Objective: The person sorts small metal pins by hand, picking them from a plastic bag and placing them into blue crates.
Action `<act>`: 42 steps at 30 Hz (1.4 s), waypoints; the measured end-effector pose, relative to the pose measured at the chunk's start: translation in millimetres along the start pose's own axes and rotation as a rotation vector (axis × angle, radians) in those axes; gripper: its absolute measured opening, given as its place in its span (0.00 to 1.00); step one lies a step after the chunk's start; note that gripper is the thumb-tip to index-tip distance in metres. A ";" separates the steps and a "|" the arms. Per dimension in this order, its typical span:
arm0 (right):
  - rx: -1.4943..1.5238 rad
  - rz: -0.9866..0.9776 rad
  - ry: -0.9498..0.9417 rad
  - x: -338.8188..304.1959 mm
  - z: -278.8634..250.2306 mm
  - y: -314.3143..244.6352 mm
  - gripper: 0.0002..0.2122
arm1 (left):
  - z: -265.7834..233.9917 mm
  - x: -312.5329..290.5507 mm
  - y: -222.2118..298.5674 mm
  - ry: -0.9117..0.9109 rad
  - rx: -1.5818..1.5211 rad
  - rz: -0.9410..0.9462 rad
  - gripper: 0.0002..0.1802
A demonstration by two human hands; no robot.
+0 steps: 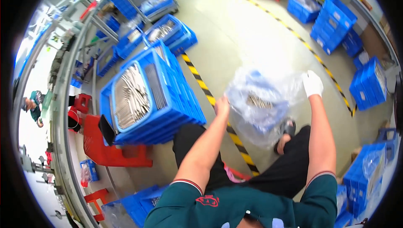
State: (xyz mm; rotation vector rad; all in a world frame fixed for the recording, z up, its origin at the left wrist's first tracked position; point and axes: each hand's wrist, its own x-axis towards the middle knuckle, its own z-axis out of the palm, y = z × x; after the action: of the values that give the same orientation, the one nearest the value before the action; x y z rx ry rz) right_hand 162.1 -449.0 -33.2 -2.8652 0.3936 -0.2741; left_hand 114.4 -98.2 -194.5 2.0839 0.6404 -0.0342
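Observation:
A clear plastic bag point(247, 121) spreads in front of me, between my knees. Through its opening shows a small pile of slim metal pieces point(259, 101), with something blue around them, perhaps a bin under the plastic. My left hand point(222, 105), bare, is closed on the bag's left edge. On the opposite side my right hand point(312, 84), in a white glove, grips the bag's stretched right edge. Both arms are held apart, the plastic pulled between them. Exactly how the fingers pinch the film is too small and blurred to see.
Left of me stands a stack of blue crates point(176, 117), topped by a tray point(147, 86) of metal pieces. A red stool point(94, 144) is beside it. More blue bins point(333, 22) line the right side. Yellow-black tape point(201, 83) crosses the floor. Another person point(35, 104) is far left.

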 end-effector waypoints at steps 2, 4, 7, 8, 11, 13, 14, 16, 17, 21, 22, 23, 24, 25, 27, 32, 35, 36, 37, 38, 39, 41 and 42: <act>-0.016 0.041 -0.081 -9.6 -12.9 -27.1 0.15 | -2.3 0.3 -8.1 0.022 -0.117 -0.135 0.28; -0.013 0.035 -0.068 -9.3 -8.9 -31.9 0.14 | -6.5 3.4 -11.1 0.059 -0.099 -0.120 0.29; -0.043 0.084 -0.094 -4.1 -17.6 -39.0 0.13 | -8.0 -6.0 8.4 0.078 -0.199 -0.152 0.24; -0.053 0.108 -0.110 -2.7 -21.5 -42.3 0.12 | -10.0 -8.2 11.7 0.079 -0.208 -0.155 0.25; -0.036 0.096 -0.093 0.5 -16.1 -44.1 0.11 | -16.3 -7.2 16.3 0.073 -0.192 -0.178 0.26; -0.038 0.088 -0.100 0.1 -17.1 -47.0 0.11 | -18.3 -5.7 16.4 0.061 -0.168 -0.198 0.27; -0.043 0.086 -0.110 -0.4 -17.9 -48.3 0.11 | -18.5 -5.3 16.2 0.068 -0.182 -0.203 0.28; -0.046 0.084 -0.112 -0.8 -16.2 -48.5 0.11 | -18.4 -4.8 14.1 0.076 -0.197 -0.207 0.28; -0.049 0.084 -0.115 -0.9 -15.6 -48.1 0.11 | -18.3 -4.3 12.5 0.081 -0.197 -0.209 0.28; -0.029 0.099 -0.109 -1.9 -15.0 -38.3 0.10 | -16.1 -5.9 10.6 0.067 -0.161 -0.175 0.28; -0.016 0.092 -0.110 -2.0 -15.3 -38.3 0.09 | -16.2 -4.6 7.5 0.070 -0.164 -0.176 0.28; -0.003 0.084 -0.110 -2.3 -15.7 -38.7 0.09 | -16.7 -2.6 4.7 0.071 -0.151 -0.188 0.28; -0.003 0.080 -0.109 -3.0 -16.4 -39.3 0.09 | -16.9 -1.2 2.1 0.072 -0.138 -0.200 0.27; -0.031 0.057 -0.115 -3.8 -16.3 -38.1 0.10 | -16.4 -1.2 2.1 0.071 -0.138 -0.202 0.27; -0.060 0.031 -0.122 -6.3 -18.0 -38.2 0.12 | -16.8 -1.0 2.5 0.107 -0.080 -0.235 0.26; -0.008 0.002 -0.118 -2.6 -13.7 -26.3 0.22 | -24.1 -5.8 20.0 0.122 0.035 -0.255 0.21; -0.021 0.018 -0.152 -1.5 -11.7 -24.4 0.24 | -32.0 -17.7 36.0 0.113 0.062 -0.219 0.21; -0.020 0.017 -0.152 -1.0 -10.8 -24.7 0.24 | -33.2 -20.2 38.6 0.148 0.061 -0.179 0.22; -0.020 0.012 -0.157 -0.5 -9.3 -25.8 0.24 | -35.2 -21.8 40.2 0.152 0.060 -0.180 0.22; -0.020 0.008 -0.162 -0.4 -8.0 -26.1 0.24 | -36.6 -23.2 41.6 0.173 0.123 -0.105 0.24; -0.020 0.007 -0.162 -1.0 -6.7 -25.0 0.24 | -37.5 -25.0 42.5 0.193 0.186 -0.031 0.26; -0.005 -0.009 -0.142 -3.2 -4.6 -24.9 0.22 | -38.9 -28.3 43.1 0.215 0.249 0.036 0.26; -0.004 -0.011 -0.144 -5.5 -3.6 -24.5 0.22 | -39.8 -30.9 42.1 0.231 0.314 0.103 0.27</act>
State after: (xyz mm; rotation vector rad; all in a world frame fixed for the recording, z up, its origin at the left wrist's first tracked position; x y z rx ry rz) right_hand 162.1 -425.2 -24.4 -2.8692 0.3509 -0.0680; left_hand 98.2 -98.4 -130.9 2.4453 0.6999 0.1784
